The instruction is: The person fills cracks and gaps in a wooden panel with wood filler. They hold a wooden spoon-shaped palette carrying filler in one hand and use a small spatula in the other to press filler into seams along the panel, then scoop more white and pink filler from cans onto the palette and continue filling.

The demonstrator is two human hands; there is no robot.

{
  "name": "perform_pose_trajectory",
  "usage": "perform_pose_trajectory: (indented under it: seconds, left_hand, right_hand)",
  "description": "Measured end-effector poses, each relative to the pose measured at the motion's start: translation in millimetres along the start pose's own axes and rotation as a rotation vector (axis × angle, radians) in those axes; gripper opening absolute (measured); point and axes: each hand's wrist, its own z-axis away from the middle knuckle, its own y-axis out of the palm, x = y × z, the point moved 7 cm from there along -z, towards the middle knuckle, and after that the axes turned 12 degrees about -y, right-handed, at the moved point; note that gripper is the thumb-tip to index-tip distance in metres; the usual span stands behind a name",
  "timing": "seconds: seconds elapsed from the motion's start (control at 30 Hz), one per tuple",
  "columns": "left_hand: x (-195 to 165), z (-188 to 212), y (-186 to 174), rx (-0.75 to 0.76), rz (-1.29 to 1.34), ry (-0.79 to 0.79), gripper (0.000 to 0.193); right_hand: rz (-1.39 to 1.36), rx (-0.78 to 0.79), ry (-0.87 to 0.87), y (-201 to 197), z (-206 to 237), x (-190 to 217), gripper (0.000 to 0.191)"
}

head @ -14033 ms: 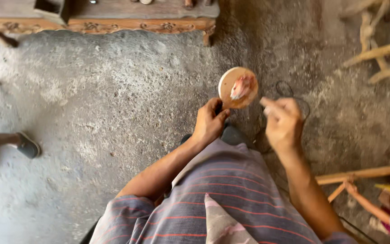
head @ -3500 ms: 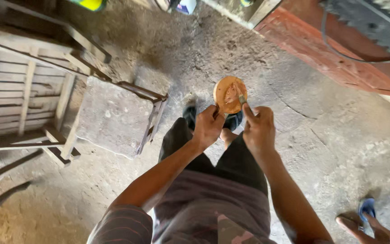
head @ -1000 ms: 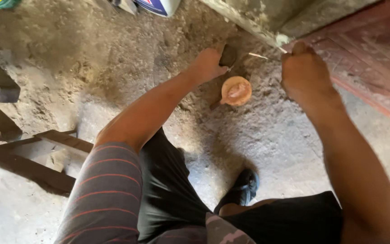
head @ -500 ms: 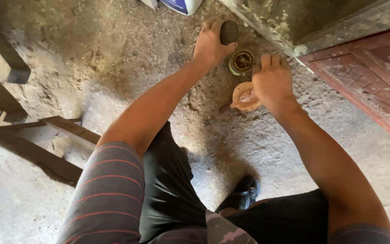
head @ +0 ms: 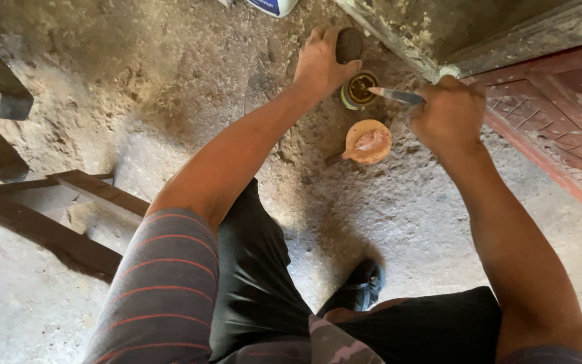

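Putty knife [head: 395,96] sits pinched in the person's right hand [head: 449,114], blade tip poking into the small open tin [head: 357,91] on the concrete floor [head: 170,87], probably to scoop. Left hand [head: 321,62] is wrapped around a dark lid [head: 348,44] just beside the tin, keeping it out of the way. Round wooden palette [head: 368,142] with pinkish filler lies on the floor right below, handy for the knife.

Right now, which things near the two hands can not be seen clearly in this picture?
- Small tin, head view: its contents are dark; the left hand hides one side.
- Dark lid: partly wrapped by the left fingers.
- Knife: its handle is hidden inside the right hand.
- White container: cut off by the top edge.
- Round board: the pinkish paste on it is too small to identify.
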Motion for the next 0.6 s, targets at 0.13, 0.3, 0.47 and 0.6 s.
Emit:
perform_pose_trajectory:
  seconds: [0.13,0.3,0.47,0.6]
  left_hand:
    - [-2.9,2.7,0.9,0.004,-0.006,0.034,0.080]
    - [-0.1,1.7,4.9,0.002,-0.019,0.021,0.083]
    - [6.4,-0.4,7.7,0.016,-0.077,-0.033,0.083]
    - [9.2,0.6,-0.7,0.003,-0.075,-0.024,0.082]
  right_hand:
    - [-0.015,-0.020,0.011,-8.2,6.3,-1.1,0.013]
    - [0.010,0.006,-0.037,-8.8,6.7,6.0,0.013]
    - [0.171,0.005,-0.241,12.7,-13.9,43.1,0.013]
    - [0.257,0.060,-0.342,33.4,-40.4,79.1,0.012]
